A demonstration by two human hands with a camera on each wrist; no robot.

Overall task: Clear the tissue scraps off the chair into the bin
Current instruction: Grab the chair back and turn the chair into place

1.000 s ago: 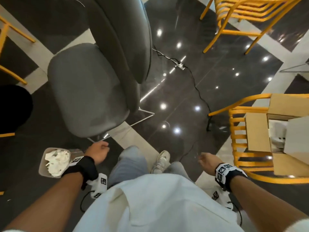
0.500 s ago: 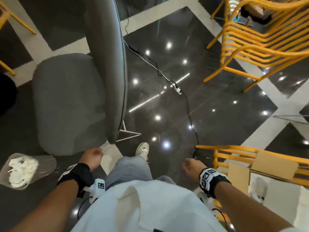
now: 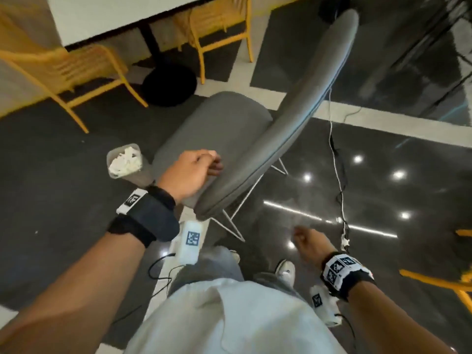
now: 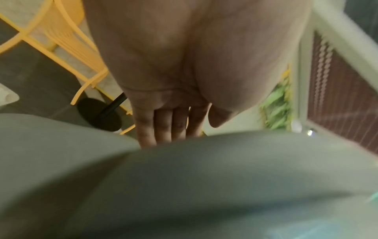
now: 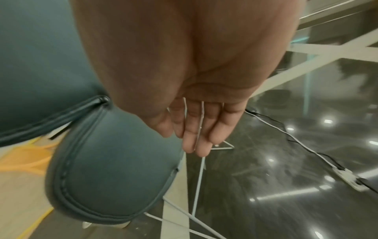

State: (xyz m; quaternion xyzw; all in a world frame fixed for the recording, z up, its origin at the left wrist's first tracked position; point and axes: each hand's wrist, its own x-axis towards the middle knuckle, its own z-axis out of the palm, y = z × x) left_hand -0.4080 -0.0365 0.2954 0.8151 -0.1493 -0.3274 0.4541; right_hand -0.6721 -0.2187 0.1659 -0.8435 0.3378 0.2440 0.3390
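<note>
No scraps show on the grey chair (image 3: 219, 129); the tissue scraps (image 3: 125, 161) sit heaped in the bin (image 3: 112, 159) just beside its seat, so we judge the clearing about done, with only a last check of the seat left. Our left hand (image 3: 190, 172) hovers over the chair's near edge, fingers loosely curled, holding nothing. Our right hand (image 3: 307, 242) hangs relaxed and empty, apart from the chair.

Yellow slatted chairs (image 3: 76, 70) are seen beside a white table (image 3: 122, 14) on a black round base (image 3: 169, 85). A white cable (image 3: 337, 159) is trailed across the glossy dark floor (image 3: 383, 195) — ceiling lights are reflected in it.
</note>
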